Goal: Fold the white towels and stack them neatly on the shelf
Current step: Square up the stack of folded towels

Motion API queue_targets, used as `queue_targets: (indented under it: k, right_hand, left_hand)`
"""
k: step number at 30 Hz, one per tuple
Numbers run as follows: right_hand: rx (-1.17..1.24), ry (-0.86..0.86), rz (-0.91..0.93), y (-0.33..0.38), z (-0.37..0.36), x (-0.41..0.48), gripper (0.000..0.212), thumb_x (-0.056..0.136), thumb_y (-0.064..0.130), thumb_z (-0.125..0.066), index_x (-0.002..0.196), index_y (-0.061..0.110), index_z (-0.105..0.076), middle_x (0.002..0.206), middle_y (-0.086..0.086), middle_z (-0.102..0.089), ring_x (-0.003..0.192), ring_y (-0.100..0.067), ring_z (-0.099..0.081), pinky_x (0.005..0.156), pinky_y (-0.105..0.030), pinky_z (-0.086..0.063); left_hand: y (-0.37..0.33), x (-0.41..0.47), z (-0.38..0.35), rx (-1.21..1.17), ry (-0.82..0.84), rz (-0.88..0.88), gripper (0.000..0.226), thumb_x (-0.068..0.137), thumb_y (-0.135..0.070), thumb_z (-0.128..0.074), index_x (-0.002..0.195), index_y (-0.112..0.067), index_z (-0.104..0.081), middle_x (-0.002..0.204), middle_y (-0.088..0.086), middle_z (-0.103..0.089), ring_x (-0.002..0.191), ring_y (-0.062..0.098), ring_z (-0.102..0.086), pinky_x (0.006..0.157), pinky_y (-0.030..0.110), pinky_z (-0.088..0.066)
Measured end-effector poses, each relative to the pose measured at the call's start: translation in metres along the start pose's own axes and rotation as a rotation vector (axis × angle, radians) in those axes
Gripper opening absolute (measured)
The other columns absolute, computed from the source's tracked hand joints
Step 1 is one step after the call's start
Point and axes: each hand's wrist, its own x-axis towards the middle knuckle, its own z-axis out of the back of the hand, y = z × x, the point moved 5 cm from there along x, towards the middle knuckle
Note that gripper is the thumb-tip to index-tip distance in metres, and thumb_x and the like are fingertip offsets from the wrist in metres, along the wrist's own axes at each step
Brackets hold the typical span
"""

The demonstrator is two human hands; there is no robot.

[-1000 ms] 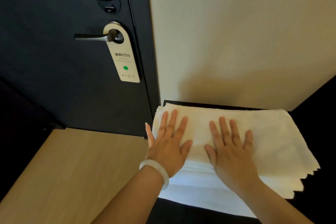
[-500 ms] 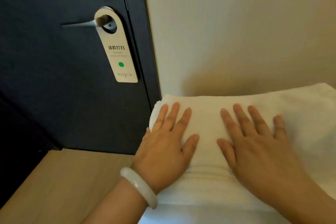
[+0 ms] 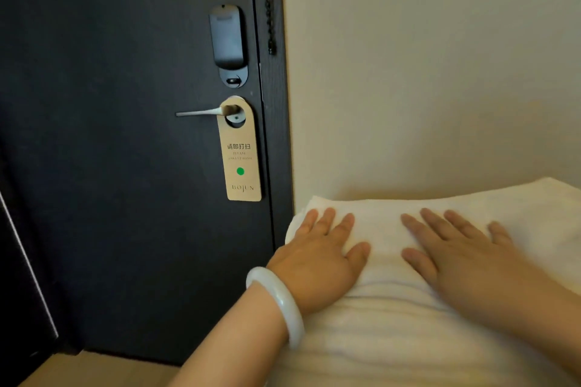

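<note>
**Both hands laid flat on the towel stack**

Head view: Both hands are pressed palm-down on the stack of white towels (image 3: 393, 324), and nothing is gripped or pinched. The left hand (image 3: 317, 254) is spread near the stack's left end, its fingers (image 3: 327, 220) straight and reaching almost to the far fold, with the thumb set out to the right. A pale bracelet (image 3: 279, 302) is worn on that wrist. The right hand (image 3: 465, 264) is laid just beside it, fingers straight and slightly fanned; a strip of bare towel is left between the two thumbs.

The stack's left edge is seen as a rounded fold just beside the dark door (image 3: 110, 166) and its frame. The far edge is run along the foot of the cream wall (image 3: 424, 72); whether it touches cannot be told. At the right and at the bottom the towels are cut off by the frame, and several layered edges are shown below the hands. What the stack rests on is hidden by the towels.

Open room is found to the left of the stack, in front of the door, down to a pale wooden surface (image 3: 94, 371) at the bottom left. On the door, a door hanger (image 3: 240, 160) is hung from the lever handle (image 3: 198, 112), well above and left of the left hand, with a lock unit (image 3: 228, 38) above it.
</note>
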Motion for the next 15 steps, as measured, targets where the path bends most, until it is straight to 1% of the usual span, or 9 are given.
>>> queue_targets:
  k: [5,7,9,11,13,15]
  right_hand:
    - [0.064,-0.024,0.023,-0.002,-0.002,0.000,0.060,0.101,0.056,-0.010,0.156,0.036,0.005,0.165,0.007,0.008,0.152,-0.019,0.004,0.120,-0.056,-0.003]
    - [0.091,-0.026,0.030,-0.004,-0.001,0.000,0.060,0.101,0.056,-0.011,0.156,0.035,0.003,0.165,0.006,0.007,0.152,-0.020,0.004,0.120,-0.056,-0.002]
    - [0.112,-0.023,0.043,-0.007,0.001,-0.001,0.060,0.102,0.055,-0.013,0.156,0.035,0.002,0.165,0.005,0.006,0.152,-0.020,0.004,0.120,-0.056,-0.002]
    - [0.122,-0.014,0.051,-0.009,0.004,-0.003,0.059,0.102,0.055,-0.014,0.156,0.035,0.001,0.165,0.005,0.006,0.152,-0.020,0.004,0.120,-0.055,-0.001]
    - [0.137,-0.019,0.056,-0.011,0.006,-0.004,0.059,0.103,0.054,-0.015,0.157,0.034,-0.001,0.165,0.005,0.005,0.152,-0.020,0.003,0.120,-0.055,-0.002]
    - [0.159,-0.035,0.056,-0.011,0.006,-0.006,0.058,0.103,0.054,-0.016,0.157,0.034,-0.003,0.165,0.005,0.004,0.152,-0.020,0.003,0.120,-0.055,-0.001]
  left_hand:
    - [-0.001,0.000,0.000,-0.016,-0.015,0.001,0.061,0.099,-0.059,-0.021,0.154,-0.040,-0.001,0.161,-0.017,0.011,0.147,0.007,0.018,0.122,0.046,-0.004]
    - [-0.006,-0.004,0.005,-0.045,-0.035,-0.014,0.060,0.100,-0.058,-0.023,0.154,-0.039,-0.005,0.162,-0.016,0.009,0.148,0.008,0.016,0.122,0.043,-0.003]
    - [-0.009,-0.014,0.014,-0.103,-0.072,-0.045,0.057,0.102,-0.052,-0.026,0.155,-0.035,-0.014,0.163,-0.013,0.004,0.149,0.008,0.010,0.122,0.035,-0.001]
    - [-0.007,-0.027,0.025,-0.173,-0.127,-0.051,0.053,0.103,-0.048,-0.031,0.153,-0.032,-0.025,0.163,-0.011,-0.004,0.150,0.009,0.000,0.119,0.029,-0.004]
    - [0.001,-0.040,0.033,-0.260,-0.194,-0.037,0.051,0.102,-0.047,-0.037,0.150,-0.029,-0.036,0.162,-0.010,-0.012,0.149,0.012,-0.012,0.118,0.027,-0.010]
    - [0.011,-0.053,0.033,-0.360,-0.225,-0.024,0.051,0.099,-0.049,-0.042,0.147,-0.030,-0.040,0.160,-0.012,-0.018,0.146,0.011,-0.020,0.116,0.027,-0.015]
